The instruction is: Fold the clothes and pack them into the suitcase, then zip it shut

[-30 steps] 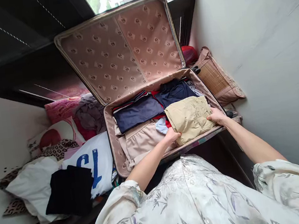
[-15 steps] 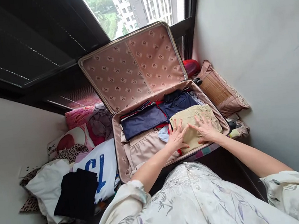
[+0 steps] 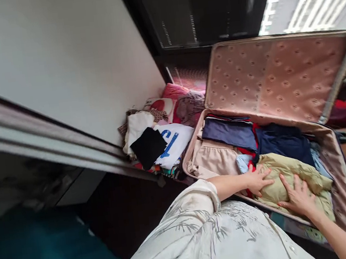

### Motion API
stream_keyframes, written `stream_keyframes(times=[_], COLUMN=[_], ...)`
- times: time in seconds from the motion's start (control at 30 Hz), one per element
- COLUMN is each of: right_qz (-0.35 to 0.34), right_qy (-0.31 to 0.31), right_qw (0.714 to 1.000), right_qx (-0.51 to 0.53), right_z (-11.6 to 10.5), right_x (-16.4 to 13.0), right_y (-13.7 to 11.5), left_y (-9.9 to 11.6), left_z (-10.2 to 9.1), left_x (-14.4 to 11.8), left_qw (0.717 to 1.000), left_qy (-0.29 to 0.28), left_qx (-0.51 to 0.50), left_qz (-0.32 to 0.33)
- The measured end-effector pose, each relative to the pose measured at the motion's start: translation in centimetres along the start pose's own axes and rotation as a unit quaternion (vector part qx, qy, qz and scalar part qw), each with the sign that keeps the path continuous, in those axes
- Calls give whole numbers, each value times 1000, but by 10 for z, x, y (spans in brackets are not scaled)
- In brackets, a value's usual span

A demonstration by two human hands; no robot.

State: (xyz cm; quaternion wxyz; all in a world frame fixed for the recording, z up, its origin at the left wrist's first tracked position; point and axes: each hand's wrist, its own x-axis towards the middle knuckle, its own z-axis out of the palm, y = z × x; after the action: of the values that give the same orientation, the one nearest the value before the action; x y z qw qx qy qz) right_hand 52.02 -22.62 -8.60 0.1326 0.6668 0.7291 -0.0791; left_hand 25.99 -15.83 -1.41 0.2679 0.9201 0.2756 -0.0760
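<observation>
Open pink-lined fabric suitcase (image 3: 339, 176): top access is clear, nothing overhangs the packed layer. Raised lid with dotted pink lining (image 3: 273, 75) walls off the far side. Near rim is free to reach over. Interior is full: folded khaki garment (image 3: 294, 169), navy folded clothes (image 3: 230, 133), beige folded skirt (image 3: 216, 158) leave only a thin gap along the right wall. Left hand (image 3: 257, 178) and right hand (image 3: 298, 198) lie flat on the khaki garment. Left of the case, a heap of loose clothes with a white printed shirt (image 3: 174, 142) crowds up to the case's left side. White wall (image 3: 58, 68) closes in behind the heap.

White wall (image 3: 67, 67), dark window frame (image 3: 196, 13), daylight outside.
</observation>
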Motion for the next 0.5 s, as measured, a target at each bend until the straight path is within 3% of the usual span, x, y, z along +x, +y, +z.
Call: stream_keyframes(times=[0.1,0.13,0.2,0.27,0.33,0.37,0.4,0.43,0.47,0.5], right_qz=[-7,-8,-3,13,33,42,53,62,70,75], right_qy=[27,32,37,33,22,16,10,3,-4,-10], right_qw=[999,999,997,995,994,994,994,994,993,993], right_qx=[23,36,64,88,100,100,98,95,91,87], right_z=[8,9,11,11,10,8,5,0,-6,-14], right_x=[2,2,1,1,3,5,5,6,5,5], right_y=[4,5,5,5,4,3,1,-2,-6,-11], left_y=[-4,-10,-32,-65,-103,-122,-139,-155,-169,-181], left_z=[-8,-11,-19,-28,-36,-38,-38,-38,-36,-33], left_x=[-45,-69,-131,-206,-288,-328,-364,-397,-424,-446], left_qw=[990,976,918,805,712,614,497,397,360,351], left_qy=[111,178,337,508,586,626,642,629,615,604], left_qx=[-89,-128,-199,-232,-227,-226,-212,-194,-192,-194], left_qz=[-2,-11,-66,-200,-313,-424,-544,-639,-675,-689])
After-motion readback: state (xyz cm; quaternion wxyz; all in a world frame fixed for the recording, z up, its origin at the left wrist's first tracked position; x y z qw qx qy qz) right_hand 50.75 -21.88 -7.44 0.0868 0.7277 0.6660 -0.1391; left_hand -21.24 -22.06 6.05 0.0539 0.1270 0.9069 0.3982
